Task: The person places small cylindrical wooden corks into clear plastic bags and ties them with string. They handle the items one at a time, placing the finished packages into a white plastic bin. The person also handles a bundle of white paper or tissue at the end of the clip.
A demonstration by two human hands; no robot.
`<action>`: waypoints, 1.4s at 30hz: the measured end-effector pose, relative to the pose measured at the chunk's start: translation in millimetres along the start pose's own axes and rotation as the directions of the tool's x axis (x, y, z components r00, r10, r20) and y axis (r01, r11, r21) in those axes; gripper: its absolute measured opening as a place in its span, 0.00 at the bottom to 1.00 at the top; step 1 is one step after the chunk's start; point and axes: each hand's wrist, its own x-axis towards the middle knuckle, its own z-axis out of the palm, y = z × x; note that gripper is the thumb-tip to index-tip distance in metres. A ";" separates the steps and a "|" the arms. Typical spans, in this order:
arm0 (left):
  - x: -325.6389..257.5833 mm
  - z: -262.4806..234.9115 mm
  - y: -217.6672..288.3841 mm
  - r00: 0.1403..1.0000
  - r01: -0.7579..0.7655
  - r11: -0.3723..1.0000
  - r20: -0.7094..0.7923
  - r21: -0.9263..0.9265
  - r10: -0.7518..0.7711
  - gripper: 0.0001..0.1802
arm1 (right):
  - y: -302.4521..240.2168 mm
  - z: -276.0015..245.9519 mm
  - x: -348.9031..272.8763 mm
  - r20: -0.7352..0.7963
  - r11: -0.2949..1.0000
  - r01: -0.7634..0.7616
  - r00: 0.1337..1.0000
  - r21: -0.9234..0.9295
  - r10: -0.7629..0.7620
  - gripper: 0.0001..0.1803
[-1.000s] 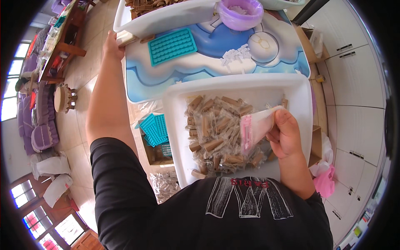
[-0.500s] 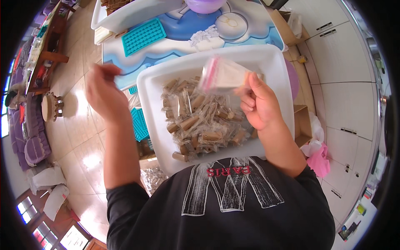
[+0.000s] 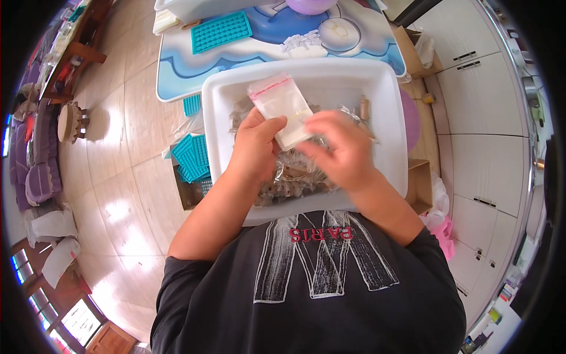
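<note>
My left hand (image 3: 254,144) grips a stack of clear plastic bags (image 3: 277,105) with a pink strip along the top, its thumb lying across the front. Tilted, the stack is held over a white plastic tub (image 3: 213,112). At the lower right corner of the bags is my right hand (image 3: 345,150), its fingers smeared by motion; whether they pinch anything is unclear. Below both hands, the tub holds many short brown cylinders (image 3: 295,177) in clear wrappers, partly hidden by my hands. One brown cylinder (image 3: 364,109) shows at the tub's right side.
Beyond the tub, a blue-and-white table (image 3: 259,44) bears a teal moulded tray (image 3: 221,32), white slips (image 3: 302,41) and a purple round object (image 3: 311,5). More teal trays (image 3: 191,156) sit in a box at left. An open cardboard box (image 3: 419,186) stands at right, near white cabinets (image 3: 486,171).
The bag stack has passed from my right hand to my left. My left hand has come in from the left over the tub, and my right hand has moved slightly left and down.
</note>
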 end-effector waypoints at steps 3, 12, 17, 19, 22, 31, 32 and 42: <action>-5.9 -4.6 0.9 0.992 0.067 0.994 0.098 0.081 -0.075 0.20 | 3.8 -7.2 3.9 -0.082 0.897 -0.343 0.922 0.278 0.378 0.18; -1.8 -6.5 -7.3 0.993 0.017 0.901 0.098 0.434 -0.066 0.17 | 25.2 -1.2 4.5 0.328 0.387 -0.595 0.756 0.704 0.566 0.14; -0.8 -9.8 -8.4 0.999 0.005 0.842 -0.032 0.540 0.015 0.17 | 23.4 -0.9 8.9 0.231 0.413 -0.543 0.767 0.731 0.599 0.13; -0.3 -10.5 -10.0 0.998 -0.016 0.840 -0.046 0.543 0.049 0.16 | 26.3 1.0 8.6 0.177 0.451 -0.502 0.789 0.738 0.588 0.14; 0.6 -11.8 -10.3 0.995 -0.015 0.855 -0.079 0.518 0.066 0.15 | 26.5 2.5 9.0 -0.008 0.629 -0.396 0.843 0.669 0.538 0.14; -0.1 -10.2 -9.8 0.991 -0.019 0.893 -0.107 0.449 0.075 0.15 | 21.1 -6.9 9.7 -0.128 0.961 0.114 0.980 -0.254 -0.150 0.14; -0.5 -9.2 -9.9 0.991 -0.025 0.904 -0.111 0.428 0.080 0.15 | 18.3 -5.3 10.2 -0.116 0.952 0.135 0.978 -0.275 -0.172 0.13; -3.6 -7.5 -4.9 0.998 -0.026 0.855 -0.042 0.518 0.056 0.16 | 23.3 -0.3 10.5 -0.066 0.741 -0.379 0.868 0.554 0.493 0.19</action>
